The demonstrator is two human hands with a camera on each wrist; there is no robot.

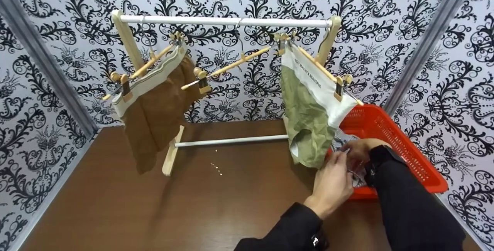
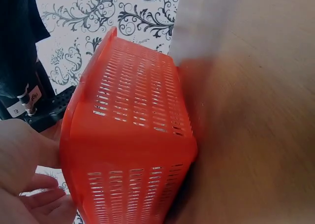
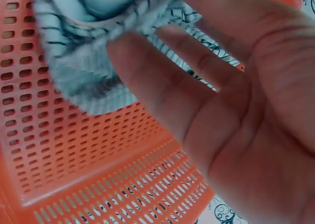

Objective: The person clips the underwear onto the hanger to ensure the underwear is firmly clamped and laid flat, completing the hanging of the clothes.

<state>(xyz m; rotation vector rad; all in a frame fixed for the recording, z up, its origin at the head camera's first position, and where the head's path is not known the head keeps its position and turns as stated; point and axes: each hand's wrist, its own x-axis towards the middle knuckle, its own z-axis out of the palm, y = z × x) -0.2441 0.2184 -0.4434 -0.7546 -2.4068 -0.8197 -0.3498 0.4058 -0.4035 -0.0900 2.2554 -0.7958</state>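
A grey-white striped piece of clothing (image 3: 93,81) with dark marks lies bunched inside the red basket (image 1: 411,147). Over the basket's near left side, my left hand (image 1: 332,183) brings thumb and forefinger together on what looks like an edge of this cloth. In the left wrist view its fingertips are hidden behind the basket rim. My right hand (image 1: 359,151) reaches into the basket from the right. Seen in the right wrist view, its fingers (image 3: 152,81) are fairly straight and spread, touching the striped cloth; the thumb tip is out of frame.
Beside the basket, green shorts (image 1: 308,116) with a white waistband hang clipped to a hanger. Brown shorts (image 1: 154,108) hang at the left of the white rail (image 1: 193,20). Between them is a bare clip hanger (image 1: 239,61). The rack stands on a brown table (image 1: 231,204).
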